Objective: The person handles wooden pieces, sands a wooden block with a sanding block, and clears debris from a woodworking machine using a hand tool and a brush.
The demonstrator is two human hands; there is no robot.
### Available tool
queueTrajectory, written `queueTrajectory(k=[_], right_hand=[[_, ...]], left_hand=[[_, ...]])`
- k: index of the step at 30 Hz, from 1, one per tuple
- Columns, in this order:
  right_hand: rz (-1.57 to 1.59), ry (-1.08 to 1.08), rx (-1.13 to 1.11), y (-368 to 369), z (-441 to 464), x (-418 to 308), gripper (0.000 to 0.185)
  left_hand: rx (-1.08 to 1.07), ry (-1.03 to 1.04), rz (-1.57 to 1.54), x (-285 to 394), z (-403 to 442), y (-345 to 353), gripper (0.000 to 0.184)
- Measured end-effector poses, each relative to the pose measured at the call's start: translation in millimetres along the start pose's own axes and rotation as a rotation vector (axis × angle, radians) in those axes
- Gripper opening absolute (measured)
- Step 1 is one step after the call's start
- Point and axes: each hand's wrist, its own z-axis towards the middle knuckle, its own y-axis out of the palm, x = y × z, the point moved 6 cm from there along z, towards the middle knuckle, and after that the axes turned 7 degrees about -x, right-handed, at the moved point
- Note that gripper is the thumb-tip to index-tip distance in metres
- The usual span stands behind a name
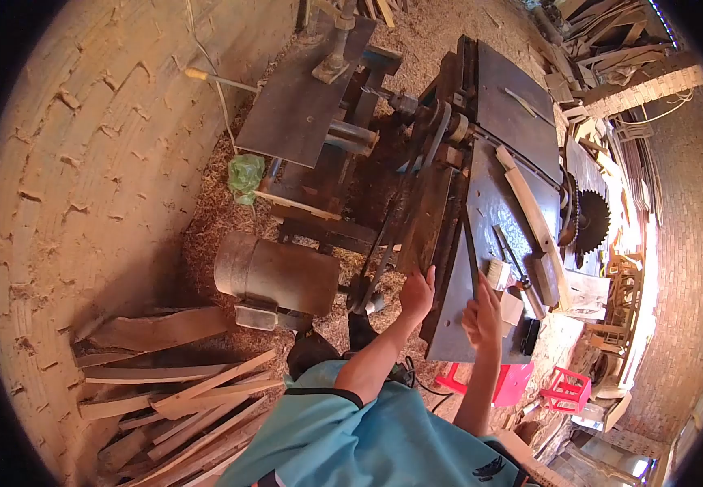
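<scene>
Gripping a long dark bar (pixel 471 243) near its lower end, with the fingers of the right hand (pixel 483 316) curled closed, and slanting it away over the left part of a grey metal table (pixel 453 325). Holding the left hand (pixel 418 294) at the near end of a brown wooden board (pixel 428 227) (touching or just above, hard to judge), with fingers partly bent; cannot tell whether pinching anything. Having close by, on the same table right of the bar, a pale brush (pixel 496 274), a handled tool (pixel 531 299), a light wooden block (pixel 511 308) and a long curved workpiece (pixel 526 195). Standing with a rusty motor (pixel 274 272) on the left, and with a toothed saw blade (pixel 593 221) beyond the workpiece.
</scene>
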Motion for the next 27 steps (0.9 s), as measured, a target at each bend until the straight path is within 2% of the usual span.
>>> queueTrajectory(k=[4,7,9,11,13,14,17,18,21,25,27], right_hand=[[0.112,-0.139,0.034,8.0,-59.0,-21.1,0.039],[-0.176,-0.356,0.098,-4.6,-52.9,-30.5,0.039],[-0.380,-0.307,0.157,-24.7,-33.0,-15.0,0.037],[-0.780,-0.555,0.229,-58.4,2.3,15.9,0.037],[-0.965,-0.555,0.285,-57.5,8.6,26.0,0.040],[-1.055,-0.549,0.312,-54.6,8.1,30.4,0.041],[-1.172,-0.576,0.376,-47.8,5.1,36.6,0.045],[-1.168,-0.460,0.380,-45.6,5.2,41.1,0.046],[-1.112,-0.499,0.398,-39.9,3.1,46.5,0.045],[-1.059,-0.617,0.467,-42.6,0.5,49.7,0.043],[-1.089,-0.611,0.476,-47.5,5.5,58.4,0.044]], left_hand=[[0.011,-0.003,-0.003,0.5,-0.4,-3.1,0.047],[-0.019,0.001,-0.012,2.3,-0.3,0.4,0.047],[-0.023,0.037,-0.039,-3.8,2.5,7.9,0.048],[0.038,0.068,-0.008,-2.4,2.4,9.1,0.049],[0.121,0.161,-0.055,6.8,-0.2,-5.2,0.051],[-0.198,-0.053,-0.049,2.0,1.1,1.8,0.046],[0.083,0.288,0.139,8.4,9.0,-6.3,0.037],[0.050,0.405,0.071,29.2,10.0,-27.3,0.038],[-0.001,0.746,0.174,81.4,44.8,-45.8,0.042],[-0.063,0.822,0.671,122.9,119.6,-23.3,0.039],[-0.203,0.740,0.881,133.5,133.4,-12.8,0.037]])
